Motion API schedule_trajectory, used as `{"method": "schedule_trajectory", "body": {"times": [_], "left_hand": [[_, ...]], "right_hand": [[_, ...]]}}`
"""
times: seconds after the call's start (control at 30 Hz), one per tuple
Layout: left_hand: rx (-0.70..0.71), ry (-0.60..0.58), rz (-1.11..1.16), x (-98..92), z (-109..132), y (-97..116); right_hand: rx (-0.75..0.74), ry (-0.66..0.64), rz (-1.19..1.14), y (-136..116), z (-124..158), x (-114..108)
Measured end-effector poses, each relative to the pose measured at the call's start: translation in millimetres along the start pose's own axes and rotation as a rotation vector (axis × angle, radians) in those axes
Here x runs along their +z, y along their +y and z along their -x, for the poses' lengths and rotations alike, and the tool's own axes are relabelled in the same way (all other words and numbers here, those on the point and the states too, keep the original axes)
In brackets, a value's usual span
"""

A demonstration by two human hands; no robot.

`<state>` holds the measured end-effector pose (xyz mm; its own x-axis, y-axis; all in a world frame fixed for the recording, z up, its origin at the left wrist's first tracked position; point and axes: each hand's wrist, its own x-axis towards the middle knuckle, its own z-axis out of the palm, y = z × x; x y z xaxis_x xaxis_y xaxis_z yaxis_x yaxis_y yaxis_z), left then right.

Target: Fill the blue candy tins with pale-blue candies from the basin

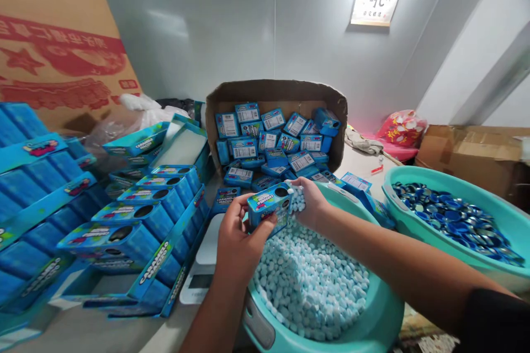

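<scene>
My left hand (239, 245) is wrapped round a small blue candy box (265, 202), which it holds tilted above a turquoise basin (391, 309). At the box's right end, my right hand (315, 205) is closed on a handful of pale blue candies (297, 199). Its fingertips are partly hidden behind the box and candies. Many loose candies (314, 287) in white and pale blue fill the basin below. Just left of the basin, a white scale (208, 247) sits partly behind my left forearm.
To the left, display trays (155, 269) hold rows of blue boxes. An upturned carton (338, 105) behind is full of similar boxes. A second turquoise basin (515, 274) with round blue and silver pieces (455, 220) stands at right. A large printed carton (53, 5) rises at far left.
</scene>
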<state>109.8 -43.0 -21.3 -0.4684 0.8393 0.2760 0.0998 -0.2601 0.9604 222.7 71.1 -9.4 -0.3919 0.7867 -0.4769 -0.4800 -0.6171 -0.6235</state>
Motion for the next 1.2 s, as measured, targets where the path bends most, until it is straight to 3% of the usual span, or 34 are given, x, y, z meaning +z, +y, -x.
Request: {"method": "schedule_trajectory", "body": {"times": [0.2,0.37,1.0,1.2], "left_hand": [[-0.059,-0.131,-0.206,2.1,-1,-4],[-0.151,-0.195,-0.248,2.3,-5,-8],[-0.124,-0.241,-0.324,4.1,-4,-13],[-0.115,-0.262,-0.383,4.6,-5,-14]], "right_hand": [[-0.039,-0.088,-0.04,-5,4,1],[-0.09,-0.085,-0.058,-15,8,2],[-0.155,-0.053,-0.077,-10,4,1],[-0.155,0.021,-0.067,-14,4,2]]}}
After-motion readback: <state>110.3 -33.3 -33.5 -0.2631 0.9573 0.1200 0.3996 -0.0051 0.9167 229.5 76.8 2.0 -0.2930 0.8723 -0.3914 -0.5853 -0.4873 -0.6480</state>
